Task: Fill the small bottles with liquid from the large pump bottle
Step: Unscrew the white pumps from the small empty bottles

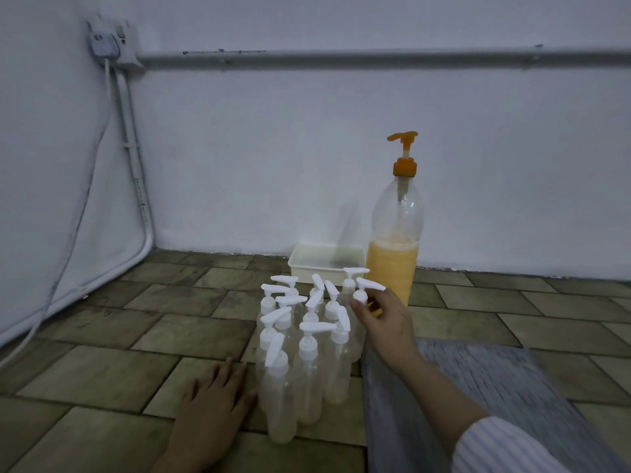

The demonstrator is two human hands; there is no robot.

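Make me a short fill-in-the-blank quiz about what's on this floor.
1. The big bottle has an ____ pump.
2. The right hand holds a small bottle by its ____ pump.
3. The left hand rests flat on the ____.
4. Behind the small bottles sits a white ____.

Missing: orange; white; floor; tray

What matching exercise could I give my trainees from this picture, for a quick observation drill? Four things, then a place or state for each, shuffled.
Things:
1. large pump bottle
2. white tray
3. left hand
4. right hand

Places or states:
A. flat on the tiled floor
B. against the wall, behind the small bottles
C. partly filled with orange liquid
D. pinching a small bottle's pump

Pairs: 1-C, 2-B, 3-A, 4-D
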